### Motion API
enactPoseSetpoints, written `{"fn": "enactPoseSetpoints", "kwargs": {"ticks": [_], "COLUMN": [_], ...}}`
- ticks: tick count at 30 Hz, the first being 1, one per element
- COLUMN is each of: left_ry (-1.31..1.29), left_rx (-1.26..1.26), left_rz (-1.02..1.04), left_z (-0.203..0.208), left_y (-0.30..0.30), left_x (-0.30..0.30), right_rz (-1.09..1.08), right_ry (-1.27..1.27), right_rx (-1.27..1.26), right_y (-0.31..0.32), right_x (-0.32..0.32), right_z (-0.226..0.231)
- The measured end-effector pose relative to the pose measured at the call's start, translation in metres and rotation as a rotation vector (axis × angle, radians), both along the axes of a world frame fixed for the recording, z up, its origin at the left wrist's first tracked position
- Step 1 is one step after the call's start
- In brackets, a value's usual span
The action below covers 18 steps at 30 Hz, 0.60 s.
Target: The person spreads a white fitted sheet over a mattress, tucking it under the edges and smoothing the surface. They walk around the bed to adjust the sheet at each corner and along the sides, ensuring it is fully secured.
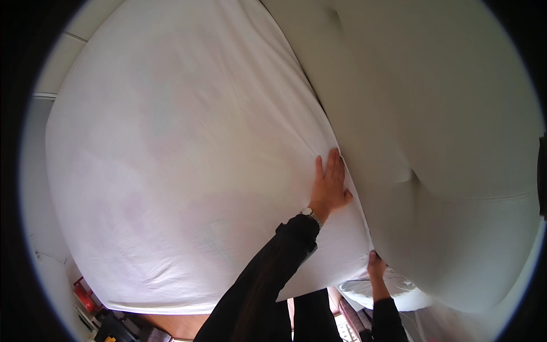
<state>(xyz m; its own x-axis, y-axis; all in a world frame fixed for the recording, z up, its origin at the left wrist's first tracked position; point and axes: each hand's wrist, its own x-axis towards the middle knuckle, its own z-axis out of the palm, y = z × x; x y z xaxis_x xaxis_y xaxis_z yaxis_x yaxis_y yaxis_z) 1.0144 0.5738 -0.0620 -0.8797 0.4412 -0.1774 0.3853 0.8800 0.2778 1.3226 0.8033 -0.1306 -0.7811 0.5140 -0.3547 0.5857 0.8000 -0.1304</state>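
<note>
A white bed sheet with faint pastel patches lies over a mattress, which meets a padded grey headboard on the right. My left hand, with a wristwatch above it, rests flat on the sheet near the headboard side, fingers stretched out. Lower down, my right hand grips the sheet at the near corner by the headboard. Some of its fingers are hidden at the edge. Wrinkles run along the sheet's headboard side and near its lower left corner.
Beside the near corner lies a crumpled white bundle. Brown wooden floor shows below the bed. A red object and dark items stand at the lower left. A pale wall borders the left side.
</note>
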Motion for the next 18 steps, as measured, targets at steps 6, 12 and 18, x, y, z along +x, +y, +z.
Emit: {"fn": "enactPoseSetpoints", "kwargs": {"ticks": [6,12,18], "left_ry": [-0.011,-0.084,-1.168], "left_rx": [0.015,0.194,1.590], "left_rz": [0.095,-0.005,0.575], "left_z": [-0.005,-0.007,-0.036], "left_y": [0.018,0.016,0.045], "left_x": [0.011,0.039,0.118], "right_rz": [0.038,0.440,0.975], "right_ry": [-0.161,-0.420,0.537], "right_rx": [0.067,-0.088,-0.290], "right_y": [-0.015,-0.116,-0.318], "right_x": [-0.018,-0.180,-0.448], "right_z": [0.038,0.185,0.124]}}
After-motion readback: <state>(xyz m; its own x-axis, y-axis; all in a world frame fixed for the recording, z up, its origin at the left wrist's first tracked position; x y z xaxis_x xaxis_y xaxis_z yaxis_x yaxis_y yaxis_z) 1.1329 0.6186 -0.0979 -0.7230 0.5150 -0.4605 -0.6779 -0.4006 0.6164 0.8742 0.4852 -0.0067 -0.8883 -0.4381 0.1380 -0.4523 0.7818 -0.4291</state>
